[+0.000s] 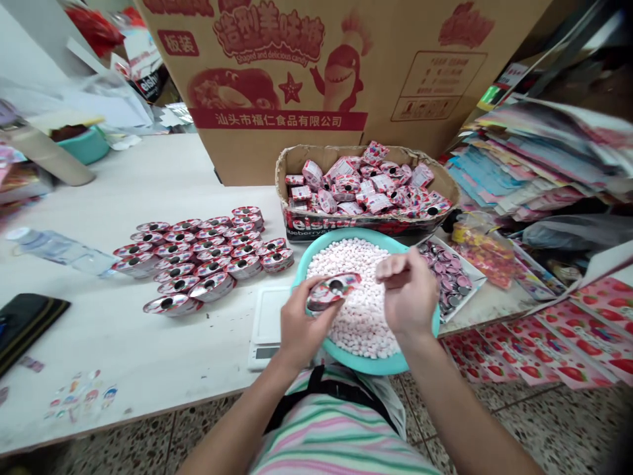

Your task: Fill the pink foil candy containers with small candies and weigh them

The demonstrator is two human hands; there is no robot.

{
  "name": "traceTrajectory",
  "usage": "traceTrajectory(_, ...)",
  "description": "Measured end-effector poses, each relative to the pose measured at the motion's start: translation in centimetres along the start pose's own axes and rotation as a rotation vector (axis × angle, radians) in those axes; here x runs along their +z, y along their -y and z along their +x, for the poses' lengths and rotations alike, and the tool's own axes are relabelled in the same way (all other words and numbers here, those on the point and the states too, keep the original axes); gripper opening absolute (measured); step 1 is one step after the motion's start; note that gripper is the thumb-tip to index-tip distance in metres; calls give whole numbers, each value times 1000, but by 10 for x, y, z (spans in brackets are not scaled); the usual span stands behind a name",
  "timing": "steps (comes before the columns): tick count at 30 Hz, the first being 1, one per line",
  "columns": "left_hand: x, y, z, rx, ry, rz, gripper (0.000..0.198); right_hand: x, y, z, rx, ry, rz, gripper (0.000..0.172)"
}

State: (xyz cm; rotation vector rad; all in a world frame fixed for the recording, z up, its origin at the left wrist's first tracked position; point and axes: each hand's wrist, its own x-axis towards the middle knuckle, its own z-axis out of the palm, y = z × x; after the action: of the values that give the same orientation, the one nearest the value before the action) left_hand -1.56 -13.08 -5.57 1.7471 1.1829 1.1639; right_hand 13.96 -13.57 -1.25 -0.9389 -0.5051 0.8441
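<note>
Candy cup (333, 286), left hand (302, 323), "delicious candy" carton (420, 79)

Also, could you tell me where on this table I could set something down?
Bare table lies between the cardboard carton and the rows of foil candy cups, and between those cups and the scale. It is crowded around the teal basin and the candy box.

Candies (359, 310) in basin (368, 367), probably scale (267, 316) left

Left hand (302, 326) gripping a round foil candy pack (332, 291) over a teal basin (370, 366) of pale pink candies (359, 310), right hand (404, 290) curled just above, rows of foil packs (198, 257) on a white table (148, 356)
</note>
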Motion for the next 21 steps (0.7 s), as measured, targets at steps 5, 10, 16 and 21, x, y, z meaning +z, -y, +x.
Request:
traceTrajectory(5, -59, 38, -21, -94, -399, 71, 43, -46, -7, -5, -262, -70, -345, 38)
traceTrajectory(10, -86, 83, -48, -242, -350, 102, 43, -89, -21, -33, -307, -26, -764, 32)
traceTrajectory(16, -74, 105, -50, -242, -175, 91, 41, -98, -20, -57, -378, -106, -892, 30)
traceTrajectory(21, -62, 116, -46, -248, -105, 68, 42, -98, -22, -68, -383, -139, -913, 29)
